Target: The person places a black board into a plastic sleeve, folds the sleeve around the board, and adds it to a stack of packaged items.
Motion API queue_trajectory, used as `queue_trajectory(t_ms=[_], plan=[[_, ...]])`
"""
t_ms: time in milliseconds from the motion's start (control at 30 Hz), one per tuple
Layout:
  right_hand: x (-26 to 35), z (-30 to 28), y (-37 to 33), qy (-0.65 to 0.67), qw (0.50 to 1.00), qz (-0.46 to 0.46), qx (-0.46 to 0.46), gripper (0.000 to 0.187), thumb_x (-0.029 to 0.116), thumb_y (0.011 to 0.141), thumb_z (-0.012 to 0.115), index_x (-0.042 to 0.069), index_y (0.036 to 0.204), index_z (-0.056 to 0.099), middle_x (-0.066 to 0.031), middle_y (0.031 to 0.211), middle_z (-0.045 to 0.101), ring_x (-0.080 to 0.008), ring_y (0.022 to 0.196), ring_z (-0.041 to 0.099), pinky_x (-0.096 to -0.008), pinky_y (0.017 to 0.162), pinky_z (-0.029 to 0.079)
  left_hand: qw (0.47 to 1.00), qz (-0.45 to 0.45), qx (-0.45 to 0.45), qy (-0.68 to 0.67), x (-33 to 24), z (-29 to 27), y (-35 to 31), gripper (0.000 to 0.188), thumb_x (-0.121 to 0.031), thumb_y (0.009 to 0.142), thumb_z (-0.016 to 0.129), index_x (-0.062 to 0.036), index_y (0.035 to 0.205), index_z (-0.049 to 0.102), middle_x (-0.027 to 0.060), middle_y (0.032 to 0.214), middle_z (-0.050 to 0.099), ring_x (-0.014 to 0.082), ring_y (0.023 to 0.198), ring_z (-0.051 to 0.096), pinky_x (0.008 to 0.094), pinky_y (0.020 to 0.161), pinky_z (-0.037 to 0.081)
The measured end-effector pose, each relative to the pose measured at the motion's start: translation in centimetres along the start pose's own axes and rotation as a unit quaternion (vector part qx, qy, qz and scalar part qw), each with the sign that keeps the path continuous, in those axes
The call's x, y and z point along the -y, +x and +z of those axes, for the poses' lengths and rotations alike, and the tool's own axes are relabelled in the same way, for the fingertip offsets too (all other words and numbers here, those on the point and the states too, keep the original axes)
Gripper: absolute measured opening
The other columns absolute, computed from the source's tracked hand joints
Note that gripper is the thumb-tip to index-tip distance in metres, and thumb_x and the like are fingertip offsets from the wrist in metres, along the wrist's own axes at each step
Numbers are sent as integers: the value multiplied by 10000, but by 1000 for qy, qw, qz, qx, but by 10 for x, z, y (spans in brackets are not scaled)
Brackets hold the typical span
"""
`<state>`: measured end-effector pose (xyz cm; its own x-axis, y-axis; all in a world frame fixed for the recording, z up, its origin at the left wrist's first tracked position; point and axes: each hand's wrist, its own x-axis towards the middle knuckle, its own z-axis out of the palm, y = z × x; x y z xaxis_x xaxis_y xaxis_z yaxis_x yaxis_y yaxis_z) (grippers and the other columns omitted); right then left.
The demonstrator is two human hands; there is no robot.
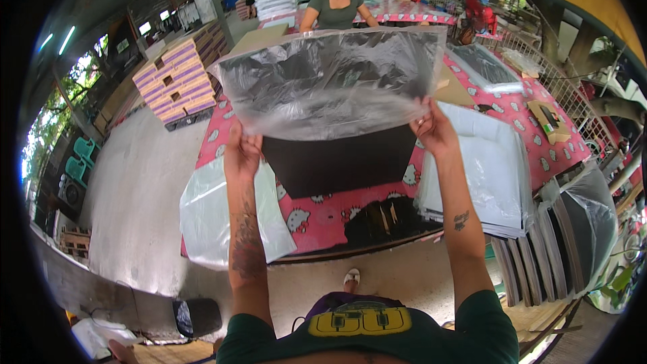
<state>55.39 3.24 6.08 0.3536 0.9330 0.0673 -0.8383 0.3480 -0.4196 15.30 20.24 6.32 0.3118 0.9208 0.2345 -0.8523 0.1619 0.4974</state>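
A clear plastic bag (323,111) stretches between my two hands over the table. Inside or beneath its far part lies a dark flat panel (330,61); its nearer portion (340,165) shows as a plain black board out of the plastic. My left hand (244,148) pinches the left corner of the bag's near edge. The right corner is gripped by my right hand (433,128), fingers closed on the film. Whether the far panel and the near board are one piece, I cannot tell.
Pink patterned cloth covers the table (317,219). Clear bags (222,216) lie left, a stack of white bagged sheets (475,162) right. Wrapped dark panels (559,243) stand at the right edge. Opposite stands a person (335,13); stacked cartons (178,74) rise at left.
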Motion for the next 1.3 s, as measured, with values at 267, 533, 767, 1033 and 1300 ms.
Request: queue_trajectory(t_ms=[267,533,767,1033,1300], plan=[[-110,-210,-18,38,995,28,-92,234,238,922,552,140,1133,580,-8,1011,622,-182,947,575,-417,887,461,976,-174,-130,12,106,-219,-61,127,-135,933,511,-54,997,585,36,905,631,175,825,599,315,734,482],[-154,-194,-53,-546,732,-205,-354,291,323,876,627,100,1057,580,-43,939,546,-179,910,519,-368,812,431,777,3,-41,628,123,-162,-70,209,-194,894,605,7,921,554,31,801,536,152,791,516,276,745,416],[-11,-147,-118,-172,732,-531,-391,256,203,872,655,61,1038,522,-14,934,540,-105,841,476,-247,762,394,848,-113,40,516,231,-32,-71,267,-252,951,521,16,945,513,44,889,506,140,867,521,261,704,447],[110,-230,-214,-105,578,-601,-542,311,143,897,592,38,1159,462,-97,1128,523,-196,1037,474,-333,932,371,854,-395,120,315,359,41,-111,263,-282,952,509,-21,962,536,37,787,559,172,676,631,293,580,530],[130,-237,-239,-545,306,-401,-670,520,216,856,616,29,1303,427,-205,1267,425,-351,1164,418,-409,997,328,740,-284,193,579,377,12,-127,370,-242,928,547,51,1154,542,144,975,636,254,790,649,348,698,522]])
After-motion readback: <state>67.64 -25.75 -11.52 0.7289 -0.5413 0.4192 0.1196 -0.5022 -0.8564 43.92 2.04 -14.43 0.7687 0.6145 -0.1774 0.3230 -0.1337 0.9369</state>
